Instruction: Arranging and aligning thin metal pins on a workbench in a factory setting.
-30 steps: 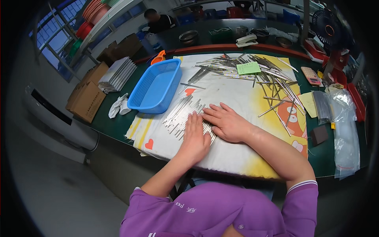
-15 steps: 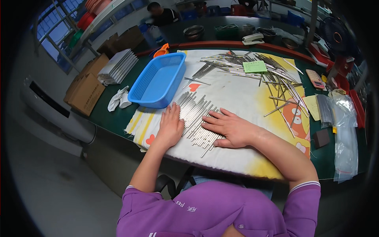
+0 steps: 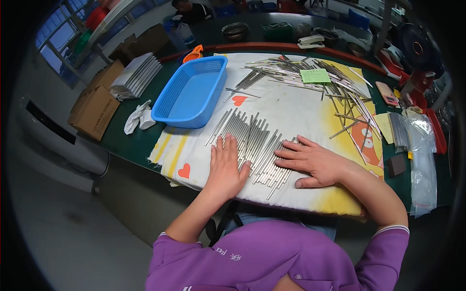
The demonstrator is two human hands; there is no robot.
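Note:
A layer of thin metal rods (image 3: 250, 138) lies side by side, slanting, on a white and yellow patterned cloth (image 3: 286, 109). My left hand (image 3: 224, 167) rests flat on the lower left part of the layer, fingers stretched away from me. On its right part lies my right hand (image 3: 313, 162), palm down with the fingers spread. Between the hands the rods show a small gap, and one rod crosses the others at a different angle. A looser heap of metal rods (image 3: 291, 76) sits at the far side, with a green paper slip (image 3: 315, 75) on top.
An empty blue plastic basket (image 3: 194, 92) stands at the left of the cloth, beside white gloves (image 3: 139, 118) and a cardboard box (image 3: 94, 111). Along the right lie a calculator (image 3: 387, 94), a dark block (image 3: 396, 165) and clear plastic bags (image 3: 424, 165). A person (image 3: 191, 12) sits beyond the table.
Both hands have moved to the right over the rods. The layer has spread wider, with a gap opening in it. The view has shifted slightly.

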